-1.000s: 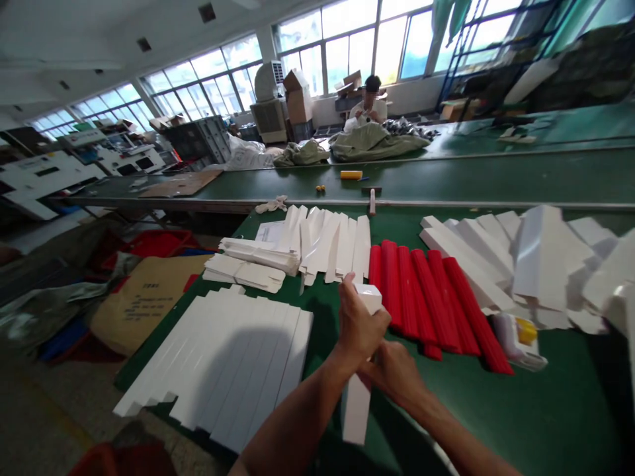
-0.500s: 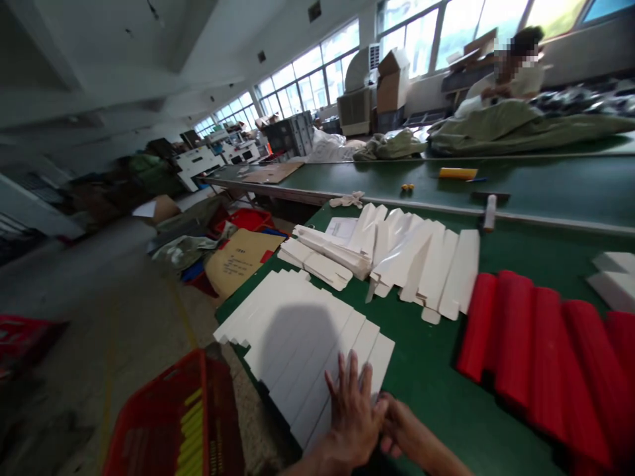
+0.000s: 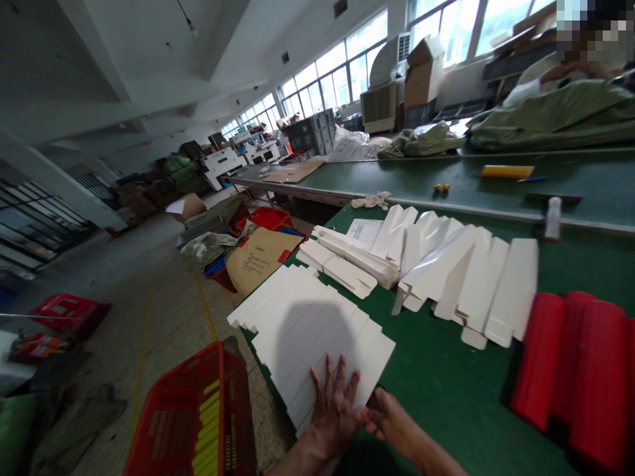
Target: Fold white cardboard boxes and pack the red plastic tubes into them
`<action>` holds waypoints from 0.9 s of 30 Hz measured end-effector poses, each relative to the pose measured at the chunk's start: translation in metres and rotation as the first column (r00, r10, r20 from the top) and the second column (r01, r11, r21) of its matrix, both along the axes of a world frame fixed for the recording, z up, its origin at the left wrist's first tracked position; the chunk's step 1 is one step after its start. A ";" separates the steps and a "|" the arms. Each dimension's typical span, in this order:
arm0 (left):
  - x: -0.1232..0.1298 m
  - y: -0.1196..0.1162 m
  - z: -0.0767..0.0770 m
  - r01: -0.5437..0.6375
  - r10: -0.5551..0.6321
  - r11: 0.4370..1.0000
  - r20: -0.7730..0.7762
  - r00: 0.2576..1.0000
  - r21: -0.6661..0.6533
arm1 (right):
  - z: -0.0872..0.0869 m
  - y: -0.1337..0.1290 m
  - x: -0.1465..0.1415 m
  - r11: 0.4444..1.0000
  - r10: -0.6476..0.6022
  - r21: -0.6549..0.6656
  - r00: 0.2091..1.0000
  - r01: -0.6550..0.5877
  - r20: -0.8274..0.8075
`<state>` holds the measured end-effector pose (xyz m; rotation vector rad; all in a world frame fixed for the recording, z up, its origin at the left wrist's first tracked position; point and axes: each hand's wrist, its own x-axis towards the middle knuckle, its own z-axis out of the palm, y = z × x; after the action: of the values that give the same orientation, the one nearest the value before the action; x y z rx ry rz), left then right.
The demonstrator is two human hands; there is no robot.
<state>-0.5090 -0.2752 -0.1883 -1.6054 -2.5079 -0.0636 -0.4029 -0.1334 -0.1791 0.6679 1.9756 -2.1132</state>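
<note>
Long white paper boxes [image 3: 317, 311] lie side by side on the green table, stepped at their ends, with a shadow over their middle. My left hand [image 3: 335, 400] rests flat on the nearest ones with its fingers spread. At the near right end of the row, my right hand [image 3: 389, 416] has its fingers closed at the corner of the nearest white box; its fingertips are partly hidden. Farther back lie folded white cartons [image 3: 466, 271], some standing open in a fan, beside a flat banded bundle of cartons [image 3: 337, 266].
Red rolls [image 3: 570, 363] lie on the right. Below the table's left edge stands a red crate [image 3: 173, 410] with yellow pieces [image 3: 206, 430]. A brown sack [image 3: 260, 258] lies farther left. Beyond are a conveyor table [image 3: 421, 172] and a person [image 3: 585, 59] behind green cloth.
The camera view has swung left, so the table's things appear farther right. My left hand stays spread on the boxes, and my right hand stays at their near corner.
</note>
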 end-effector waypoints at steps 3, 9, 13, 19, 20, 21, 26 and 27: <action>-0.015 -0.012 0.002 0.011 -0.012 1.000 -0.052 0.999 -0.018 | 0.004 -0.006 -0.006 0.999 0.036 -0.013 0.999 -0.036 -0.034; -0.024 0.049 0.025 0.101 -0.097 0.980 -0.030 0.995 0.170 | -0.003 0.005 0.031 0.997 -0.075 0.025 0.990 0.073 0.122; -0.002 0.173 0.059 0.133 -0.147 0.958 0.036 0.989 0.255 | 0.008 0.023 0.068 0.983 -0.174 0.085 0.972 0.162 0.161; -0.002 0.292 0.074 0.159 -0.169 0.946 0.010 0.986 0.282 | 0.041 0.051 0.113 0.924 -0.335 0.224 0.938 0.311 0.082; -0.006 0.295 0.079 0.194 -0.204 0.937 0.002 0.979 0.290 | 0.049 0.056 0.121 0.911 -0.359 0.243 0.931 0.333 0.071; -0.011 0.294 0.086 0.243 -0.252 0.923 -0.011 0.968 0.300 | 0.059 0.062 0.129 0.898 -0.376 0.270 0.924 0.348 0.061; -0.027 0.250 0.172 0.563 -0.565 0.743 -0.112 0.817 0.361 | 0.146 0.110 0.167 0.754 -0.441 0.476 0.886 0.453 -0.144; -0.027 0.237 0.196 0.616 -0.618 0.694 -0.130 0.775 0.373 | 0.168 0.122 0.172 0.707 -0.440 0.519 0.873 0.480 -0.208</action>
<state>-0.5361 -0.0383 0.0075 -2.1523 -1.6680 -0.6170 -0.2308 -0.0118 -0.0115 1.3330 2.7355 -1.7574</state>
